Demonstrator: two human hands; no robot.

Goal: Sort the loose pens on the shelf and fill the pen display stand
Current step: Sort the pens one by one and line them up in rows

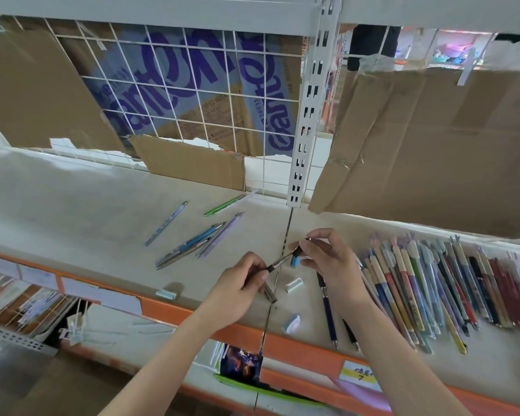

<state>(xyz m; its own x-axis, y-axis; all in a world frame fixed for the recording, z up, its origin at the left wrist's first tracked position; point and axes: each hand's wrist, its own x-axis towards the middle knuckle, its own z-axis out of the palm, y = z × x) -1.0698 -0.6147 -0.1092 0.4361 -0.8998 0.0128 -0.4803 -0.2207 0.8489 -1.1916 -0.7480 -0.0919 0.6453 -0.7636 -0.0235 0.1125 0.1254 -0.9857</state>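
Holding one thin dark pen [282, 259] between both hands above the shelf [72, 205], the person seems to be checking it or putting its parts together before sorting it. The left hand [237, 291] has its fingers curled around the lower end of the pen, and the right hand [327, 259] pinches the upper end with thumb and first fingers; a small blue piece [294, 261] is just under the right fingers, but I cannot tell if it is held or only lies on the shelf.

To do this step well, I think both hands should keep the pen low over the shelf, so a loose part falls on the paper cover and not past the orange front edge [297, 334]. After this the pen should go to the group it matches.

The sorted row of pens [433, 283] lies to the right, close together, tips toward the front edge. A smaller group of pens [192, 241] lies to the left, further back, with a green pen [222, 205] and a light blue pen [165, 223] apart from it. Two dark blue pens [327, 313] lie under the right wrist. Small caps [293, 285] lie near the hands. No display stand is visible.

Open room is on the left part of the shelf. The hanging cardboard [433, 139] is low over the right side, so the hand must stay under it there.
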